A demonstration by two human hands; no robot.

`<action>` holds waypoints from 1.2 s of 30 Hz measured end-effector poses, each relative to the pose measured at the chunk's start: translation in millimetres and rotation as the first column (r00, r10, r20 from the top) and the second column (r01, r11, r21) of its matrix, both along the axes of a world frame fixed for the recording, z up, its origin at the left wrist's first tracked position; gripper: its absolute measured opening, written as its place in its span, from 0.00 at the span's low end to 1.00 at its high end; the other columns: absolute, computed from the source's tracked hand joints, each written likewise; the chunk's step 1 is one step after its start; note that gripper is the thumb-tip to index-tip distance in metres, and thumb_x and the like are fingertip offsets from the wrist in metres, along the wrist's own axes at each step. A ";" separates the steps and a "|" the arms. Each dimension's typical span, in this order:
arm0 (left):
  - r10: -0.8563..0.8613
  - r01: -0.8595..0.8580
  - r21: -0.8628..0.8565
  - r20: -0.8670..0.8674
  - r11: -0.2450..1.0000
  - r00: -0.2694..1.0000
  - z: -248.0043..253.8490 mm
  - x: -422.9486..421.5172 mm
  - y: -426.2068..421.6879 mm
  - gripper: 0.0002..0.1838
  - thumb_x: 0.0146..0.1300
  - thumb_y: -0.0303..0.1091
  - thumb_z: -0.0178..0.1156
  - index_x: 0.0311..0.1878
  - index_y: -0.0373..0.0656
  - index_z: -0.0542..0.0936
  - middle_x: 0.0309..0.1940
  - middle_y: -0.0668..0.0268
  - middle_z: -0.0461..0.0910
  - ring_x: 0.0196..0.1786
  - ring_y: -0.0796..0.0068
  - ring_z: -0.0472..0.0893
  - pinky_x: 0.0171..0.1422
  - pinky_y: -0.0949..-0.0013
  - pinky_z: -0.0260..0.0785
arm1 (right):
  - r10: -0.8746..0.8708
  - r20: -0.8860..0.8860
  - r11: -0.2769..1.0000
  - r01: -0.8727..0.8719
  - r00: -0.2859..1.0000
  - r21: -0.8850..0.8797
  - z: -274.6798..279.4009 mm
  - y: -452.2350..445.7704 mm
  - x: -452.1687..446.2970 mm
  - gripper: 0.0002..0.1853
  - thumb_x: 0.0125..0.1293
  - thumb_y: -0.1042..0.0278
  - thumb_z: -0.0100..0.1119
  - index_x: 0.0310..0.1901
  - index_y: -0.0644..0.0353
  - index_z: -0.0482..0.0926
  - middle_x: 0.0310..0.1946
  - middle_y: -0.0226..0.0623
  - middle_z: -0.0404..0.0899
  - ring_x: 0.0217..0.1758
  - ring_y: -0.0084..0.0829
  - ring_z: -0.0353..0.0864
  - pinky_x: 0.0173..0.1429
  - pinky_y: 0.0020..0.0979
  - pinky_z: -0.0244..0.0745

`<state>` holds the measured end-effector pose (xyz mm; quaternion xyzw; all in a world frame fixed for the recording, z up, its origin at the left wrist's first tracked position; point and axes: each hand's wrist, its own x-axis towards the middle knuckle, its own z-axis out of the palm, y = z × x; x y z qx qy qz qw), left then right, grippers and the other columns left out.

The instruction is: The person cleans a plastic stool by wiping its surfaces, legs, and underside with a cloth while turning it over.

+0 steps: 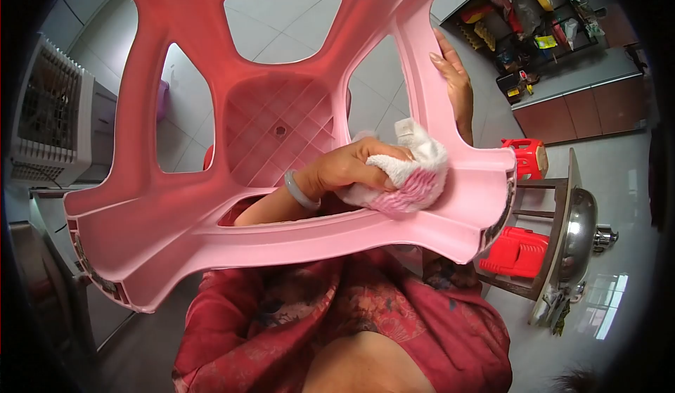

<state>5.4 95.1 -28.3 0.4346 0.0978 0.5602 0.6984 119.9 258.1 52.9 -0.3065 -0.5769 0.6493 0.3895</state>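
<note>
Left hand (351, 168) clutches white-and-pink terry cloth (415, 171) against large pink plastic stool (260, 112); right hand (453, 76) grips stool's outer leg edge. Stool tipped, open underside facing wearer, in front of red patterned garment (337, 301). Room: pale glossy tiled floor (619, 182); white-framed slatted unit (56, 112) left; small red plastic stool (526, 155) near brown-doored bench (598, 62) right.

stool (281, 108): pink, diag. grid | cloth (415, 171): wht w/ pink patt. | top (281, 298): red, floral
</note>
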 end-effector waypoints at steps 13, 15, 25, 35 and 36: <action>0.036 -0.309 -0.113 -0.898 0.944 0.438 -112.9 -23.0 -18.1 0.13 0.64 0.28 0.55 0.50 0.35 0.80 0.40 0.65 0.82 0.43 0.73 0.81 0.45 0.68 0.74 | -0.054 0.058 0.989 0.045 0.997 0.142 -12.2 15.0 -1.3 0.28 0.70 0.67 0.54 0.72 0.59 0.67 0.73 0.43 0.64 0.78 0.32 0.56 0.79 0.29 0.46; 0.064 -0.283 -0.255 -0.628 0.924 0.775 -98.5 -25.5 -17.0 0.14 0.65 0.27 0.55 0.52 0.35 0.80 0.43 0.63 0.83 0.45 0.72 0.83 0.47 0.68 0.75 | -0.061 0.084 0.983 0.045 0.995 0.177 -8.4 13.1 -0.3 0.28 0.70 0.68 0.54 0.72 0.59 0.67 0.73 0.43 0.64 0.78 0.31 0.57 0.79 0.29 0.47; 0.172 -0.252 0.011 -0.758 0.968 0.629 -75.8 -29.3 -30.2 0.15 0.64 0.31 0.58 0.52 0.39 0.80 0.46 0.58 0.83 0.51 0.63 0.81 0.55 0.61 0.72 | -0.012 0.044 0.993 0.007 0.999 0.119 -14.5 18.9 4.2 0.28 0.70 0.69 0.53 0.72 0.58 0.68 0.72 0.42 0.65 0.76 0.30 0.60 0.77 0.27 0.50; -0.103 -0.245 0.011 -0.888 0.969 -0.448 -157.9 -59.5 -46.6 0.17 0.59 0.45 0.56 0.41 0.45 0.87 0.39 0.55 0.87 0.44 0.51 0.86 0.46 0.48 0.75 | -0.079 0.176 0.961 0.028 0.981 0.274 -5.9 10.2 4.9 0.27 0.71 0.68 0.53 0.71 0.57 0.68 0.71 0.39 0.67 0.75 0.30 0.60 0.77 0.27 0.51; -0.158 -0.278 -0.022 -0.865 0.960 -0.477 -139.6 -67.3 -52.1 0.18 0.59 0.46 0.56 0.40 0.45 0.88 0.39 0.56 0.87 0.44 0.52 0.86 0.46 0.49 0.76 | -0.065 0.153 0.973 0.029 0.986 0.230 -3.5 8.1 3.8 0.27 0.71 0.68 0.53 0.71 0.57 0.68 0.71 0.39 0.67 0.75 0.30 0.61 0.77 0.27 0.51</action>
